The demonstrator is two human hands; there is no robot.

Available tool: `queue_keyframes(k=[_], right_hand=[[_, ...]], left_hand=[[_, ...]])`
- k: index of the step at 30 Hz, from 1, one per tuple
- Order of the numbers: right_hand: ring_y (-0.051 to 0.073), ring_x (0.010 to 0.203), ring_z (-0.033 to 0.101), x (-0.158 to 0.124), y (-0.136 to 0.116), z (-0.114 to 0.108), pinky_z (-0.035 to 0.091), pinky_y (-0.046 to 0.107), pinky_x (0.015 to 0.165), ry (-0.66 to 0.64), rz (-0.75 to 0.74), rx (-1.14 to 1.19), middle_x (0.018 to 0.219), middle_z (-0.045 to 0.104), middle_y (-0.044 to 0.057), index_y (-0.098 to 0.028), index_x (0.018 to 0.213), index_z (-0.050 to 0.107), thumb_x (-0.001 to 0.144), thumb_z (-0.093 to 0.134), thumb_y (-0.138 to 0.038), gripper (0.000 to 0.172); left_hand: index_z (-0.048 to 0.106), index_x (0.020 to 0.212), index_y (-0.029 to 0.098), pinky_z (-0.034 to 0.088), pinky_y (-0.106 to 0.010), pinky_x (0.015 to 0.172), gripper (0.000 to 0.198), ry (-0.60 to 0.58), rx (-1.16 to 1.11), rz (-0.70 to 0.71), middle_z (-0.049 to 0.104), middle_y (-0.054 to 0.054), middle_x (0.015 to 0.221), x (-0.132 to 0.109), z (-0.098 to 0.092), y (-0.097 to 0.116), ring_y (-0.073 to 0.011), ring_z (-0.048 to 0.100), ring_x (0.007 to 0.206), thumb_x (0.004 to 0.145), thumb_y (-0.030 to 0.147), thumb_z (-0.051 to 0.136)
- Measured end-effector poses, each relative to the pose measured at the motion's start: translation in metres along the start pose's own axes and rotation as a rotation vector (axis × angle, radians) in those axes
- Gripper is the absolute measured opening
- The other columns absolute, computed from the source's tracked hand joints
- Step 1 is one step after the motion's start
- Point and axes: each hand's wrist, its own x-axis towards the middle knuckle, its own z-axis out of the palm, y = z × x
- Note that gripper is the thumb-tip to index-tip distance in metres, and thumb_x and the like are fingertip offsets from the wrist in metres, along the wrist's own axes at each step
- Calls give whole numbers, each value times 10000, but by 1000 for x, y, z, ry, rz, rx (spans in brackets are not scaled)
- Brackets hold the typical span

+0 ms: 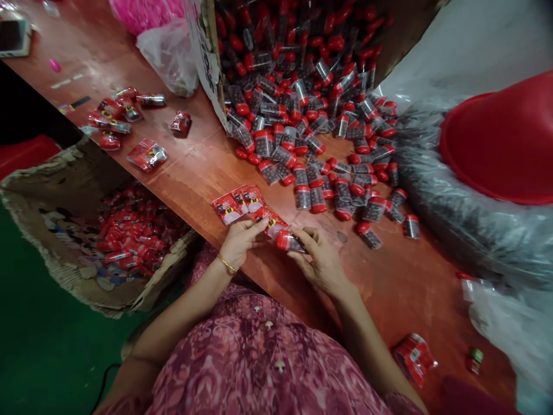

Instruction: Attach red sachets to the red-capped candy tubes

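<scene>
Head view looks down on a red-brown table, with both hands at its near edge in the lower middle of the frame. The right hand pinches a small vial between thumb and fingertips, the fingers curled close about its clear body. The vial lies nearly level, its long axis running left to right across the frame and dipping slightly to the right. Its red cap points left, toward the left hand.

The left hand has its fingers pressed together on a red packet, which lies just above the cap; whether the packet's mouth is open I cannot tell. The cap end thus lies just right of the left fingers, with the left hand nearer the packet.

A fan of packets lies just up-left of the hands. A pile of vials spills from a cardboard box in the upper middle, and a basket of filled packets sits at lower left.
</scene>
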Motion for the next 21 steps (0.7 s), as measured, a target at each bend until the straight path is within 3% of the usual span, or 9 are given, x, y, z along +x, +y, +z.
queue_keyframes(k=[7,12,17,21], right_hand=[[238,922,556,1,1,8,480,399,776,138,47,-25,1017,566,109,-223,1224,466,851,511,-366,402],[229,884,555,2,-6,12,465,390,774,220,118,20,967,595,78,-236,1118,535,806,560,-386,347],[232,786,521,6,-13,23,421,374,732,334,243,2,820,578,80,-170,1044,594,757,606,-408,373],[254,846,510,7,-15,32,390,385,771,315,334,70,820,571,85,-136,1078,589,736,622,-430,452]], left_hand=[[648,632,122,438,-201,543,411,-3,44,79,630,9,566,0,4,-1,-82,561,522,457,462,795],[676,747,118,458,-255,736,429,-39,-112,198,679,-6,720,-1,17,-14,-96,586,658,420,350,827],[666,662,103,446,-311,798,495,-29,-335,98,656,-5,677,3,29,-30,-99,569,649,268,344,843],[665,640,105,439,-323,796,481,-14,-444,31,635,4,653,9,29,-35,-92,556,628,264,343,846]])
